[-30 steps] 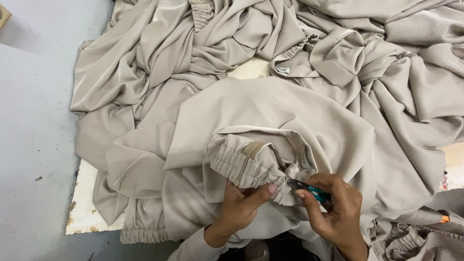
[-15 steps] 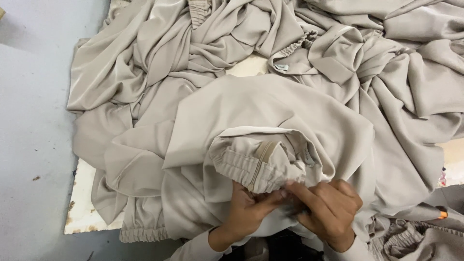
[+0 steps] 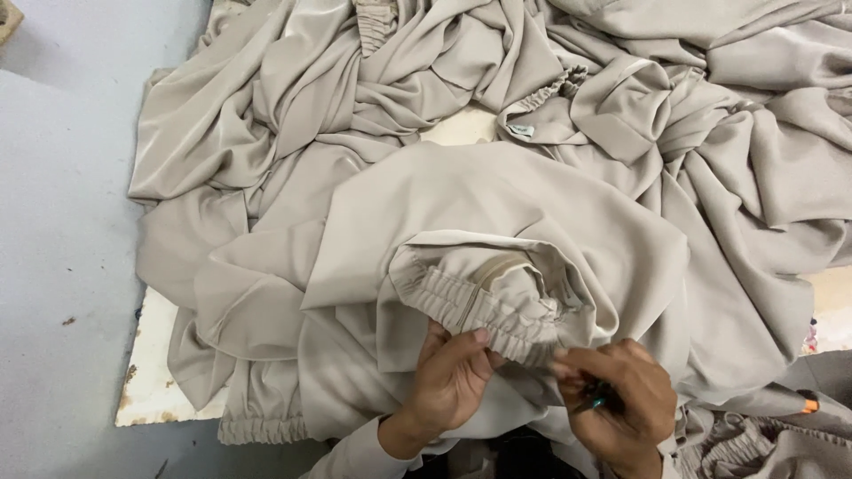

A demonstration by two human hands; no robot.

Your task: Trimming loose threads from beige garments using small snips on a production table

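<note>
A beige garment lies bunched in front of me, its gathered elastic waistband turned up toward me. My left hand pinches the lower edge of that waistband between thumb and fingers. My right hand is closed around a small teal-handled cutting tool, held just right of the waistband and touching the fabric. Most of the tool is hidden inside the fist.
More beige garments are heaped across the back and right. They rest on a white board lying on a grey floor. A small orange object shows at the right edge.
My right hand has dropped lower and curled tighter over the tool, hiding its tip. The left hand keeps its pinch on the waistband, and the cloth has shifted slightly.
</note>
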